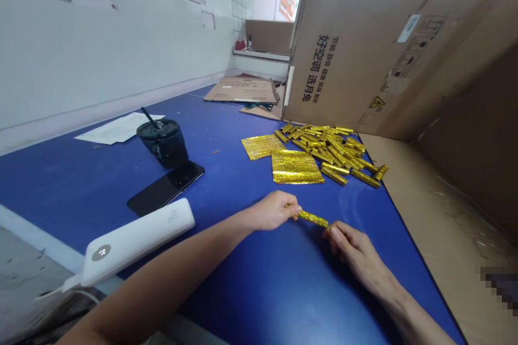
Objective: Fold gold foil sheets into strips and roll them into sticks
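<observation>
Between my two hands stretches a thin gold foil roll [313, 219], slightly tilted down to the right, over the blue table. My left hand [277, 210] pinches its left end with closed fingers. At the other end, the fingertips of my right hand [351, 245] are closed on it; my fingers cover both tips. Beyond my hands lie flat gold foil sheets, a nearer stack [296, 167] overlapping the corner of a farther foil sheet [261, 146]. To the right of these is a loose pile of gold foil rolls [334, 148].
A large cardboard box [356, 54] stands behind and right of the pile. On the left are a dark lidded cup [168, 145] with a straw, a black phone [165, 188], a white power bank [137, 240] and white papers [113, 128]. Flattened cardboard [243, 89] lies farther back.
</observation>
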`<state>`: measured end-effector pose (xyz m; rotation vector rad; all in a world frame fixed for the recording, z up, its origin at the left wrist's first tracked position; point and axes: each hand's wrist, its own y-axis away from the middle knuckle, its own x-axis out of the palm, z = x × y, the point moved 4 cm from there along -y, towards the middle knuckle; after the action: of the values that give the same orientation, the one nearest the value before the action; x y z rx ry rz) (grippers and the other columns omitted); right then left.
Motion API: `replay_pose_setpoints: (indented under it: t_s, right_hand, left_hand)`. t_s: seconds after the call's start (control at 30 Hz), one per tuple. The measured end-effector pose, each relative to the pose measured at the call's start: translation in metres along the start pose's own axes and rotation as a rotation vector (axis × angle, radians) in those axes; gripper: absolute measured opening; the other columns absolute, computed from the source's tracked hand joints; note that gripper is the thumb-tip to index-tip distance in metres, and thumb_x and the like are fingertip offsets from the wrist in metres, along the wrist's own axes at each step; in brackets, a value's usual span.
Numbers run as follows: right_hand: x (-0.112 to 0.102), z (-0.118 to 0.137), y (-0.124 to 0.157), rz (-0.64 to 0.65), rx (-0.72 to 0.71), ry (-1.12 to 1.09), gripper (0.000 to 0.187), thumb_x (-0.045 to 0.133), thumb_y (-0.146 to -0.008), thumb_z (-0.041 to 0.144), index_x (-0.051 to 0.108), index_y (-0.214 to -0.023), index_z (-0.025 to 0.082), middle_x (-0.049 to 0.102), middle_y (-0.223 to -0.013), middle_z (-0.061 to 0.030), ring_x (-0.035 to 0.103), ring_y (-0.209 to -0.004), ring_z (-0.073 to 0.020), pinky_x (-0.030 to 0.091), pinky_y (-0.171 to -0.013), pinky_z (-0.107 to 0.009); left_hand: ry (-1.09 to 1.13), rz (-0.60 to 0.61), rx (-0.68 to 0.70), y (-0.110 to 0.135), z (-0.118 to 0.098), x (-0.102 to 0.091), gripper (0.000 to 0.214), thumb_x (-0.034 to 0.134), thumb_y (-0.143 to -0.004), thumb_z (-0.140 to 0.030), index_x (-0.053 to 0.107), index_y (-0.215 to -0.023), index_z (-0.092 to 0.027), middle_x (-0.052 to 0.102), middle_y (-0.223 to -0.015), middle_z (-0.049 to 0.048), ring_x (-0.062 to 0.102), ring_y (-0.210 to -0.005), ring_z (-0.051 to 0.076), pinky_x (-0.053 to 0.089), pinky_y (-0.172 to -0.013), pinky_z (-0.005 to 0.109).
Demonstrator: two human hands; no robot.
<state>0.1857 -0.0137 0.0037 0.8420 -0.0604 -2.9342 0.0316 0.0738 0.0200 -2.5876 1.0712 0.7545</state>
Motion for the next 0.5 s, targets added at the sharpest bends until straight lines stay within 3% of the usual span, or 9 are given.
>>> replay_pose_setpoints:
  t_s: [0.17,0.33,0.5]
  right_hand:
    - [0.006,0.008,0.006,0.036,-0.02,-0.006,0.036,0.034,-0.084,0.044,0.044,-0.062,0.017,0.032,-0.051,0.0059,0.027,-0.047,-0.0083,0.023,-0.042,-0.021]
    - [0.005,0.009,0.006,-0.012,-0.048,0.022,0.037,0.034,-0.084,0.044,0.044,-0.059,0.017,0.03,-0.051,0.0058,0.026,-0.047,-0.0086,0.022,-0.043,-0.022]
    - [0.009,0.009,0.007,0.022,-0.017,-0.019,0.038,0.032,-0.084,0.046,0.045,-0.062,0.017,0.03,-0.051,0.0063,0.025,-0.046,-0.0085,0.021,-0.042,-0.021]
  left_hand:
    - [0.043,0.131,-0.033,0.009,-0.01,0.021,0.023,0.041,-0.079,-0.031,0.054,-0.069,-0.014,0.043,-0.048,-0.0062,0.04,-0.046,0.007,0.029,-0.047,0.017]
    - [0.07,0.11,-0.003,0.01,-0.014,0.019,0.018,0.043,-0.078,-0.028,0.053,-0.071,-0.015,0.044,-0.05,-0.0065,0.04,-0.047,0.006,0.028,-0.047,0.017]
    - [0.013,0.1,-0.015,0.006,-0.011,0.014,0.018,0.045,-0.077,-0.026,0.054,-0.067,-0.014,0.042,-0.047,-0.0071,0.038,-0.047,0.006,0.028,-0.05,0.017]
